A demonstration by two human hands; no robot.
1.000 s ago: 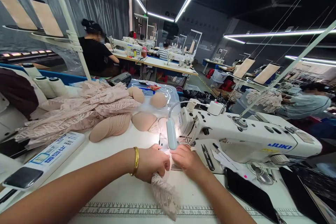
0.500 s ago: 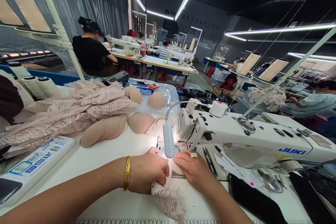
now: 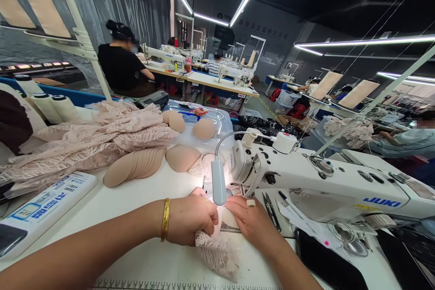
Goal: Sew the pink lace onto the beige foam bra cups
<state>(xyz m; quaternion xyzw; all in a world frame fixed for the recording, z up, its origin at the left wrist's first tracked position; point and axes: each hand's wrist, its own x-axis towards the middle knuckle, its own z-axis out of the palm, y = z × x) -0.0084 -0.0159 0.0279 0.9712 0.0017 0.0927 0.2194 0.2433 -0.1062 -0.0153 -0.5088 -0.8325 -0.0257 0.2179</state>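
Observation:
My left hand (image 3: pixel 192 219), with a gold bangle at the wrist, is closed on a pale pink lace piece (image 3: pixel 219 256) just in front of the sewing machine's needle area. The lace hangs from under my fingers onto the white table. My right hand (image 3: pixel 249 222), a ring on one finger, lies flat with its fingers stretched over the same work at the machine bed. A grey lamp (image 3: pixel 218 182) on a bent neck covers part of the sewing spot, so the needle and the fingertips there are partly hidden. The white sewing machine (image 3: pixel 326 199) stands behind my right hand.
Stacked beige bra pads (image 3: pixel 136 167) and a lace heap (image 3: pixel 102 138) lie at the left. Thread snips (image 3: pixel 271 212) and a black phone (image 3: pixel 328 260) lie to the right. A clear plastic lid (image 3: pixel 217 120) is behind. A person (image 3: pixel 122 68) sits at another table.
Both hands have shifted very slightly away from me, toward the machine, with the lace moving along. The whole view has tilted a little.

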